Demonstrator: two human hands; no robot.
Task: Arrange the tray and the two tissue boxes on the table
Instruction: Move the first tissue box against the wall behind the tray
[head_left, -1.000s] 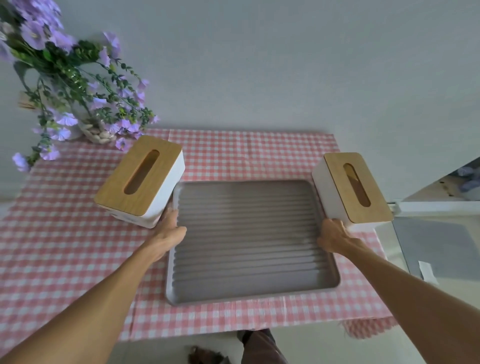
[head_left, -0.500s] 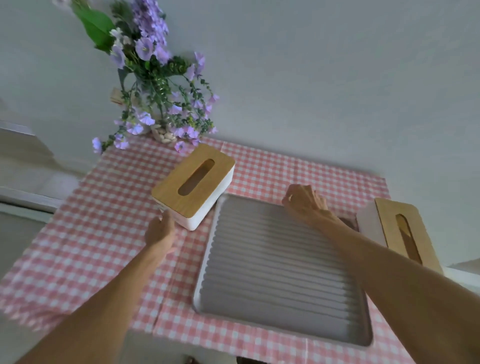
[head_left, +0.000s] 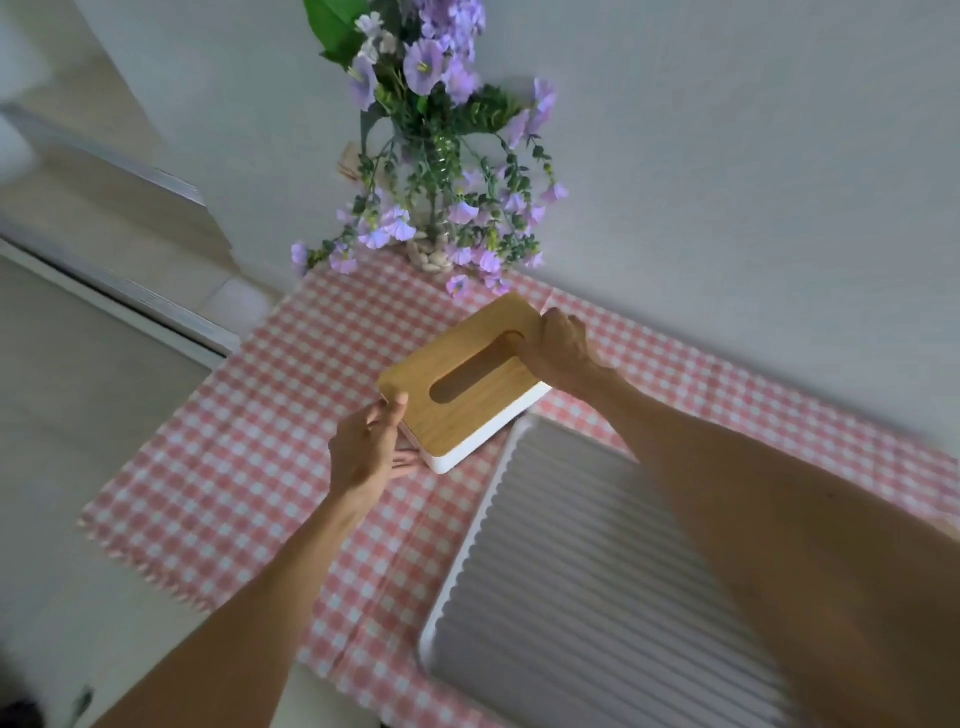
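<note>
A pale wall backs a table (head_left: 218, 499) covered by a pink-and-white checked cloth (head_left: 291, 415), with a vase of purple flowers (head_left: 441, 171) at the far edge against the wall. A white tissue box (head_left: 467, 384) with a slotted wooden lid sits askew on the cloth, just off the far left corner of the ribbed grey tray (head_left: 582, 571); whether it touches the tray rim cannot be told. The second tissue box is out of view.

Step in hand, as judged: squaring this box against the tray. It would be done well by holding the two short ends evenly, turning the box flat on the cloth rather than dragging the fabric, and keeping clear of the trailing blooms.

The left hand (head_left: 369, 447) is partly curled at the near end, thumb on the lid edge, fingers under or against the white wall. The right hand (head_left: 561, 348) is closed over the far end of the lid. Both grip the box.
</note>
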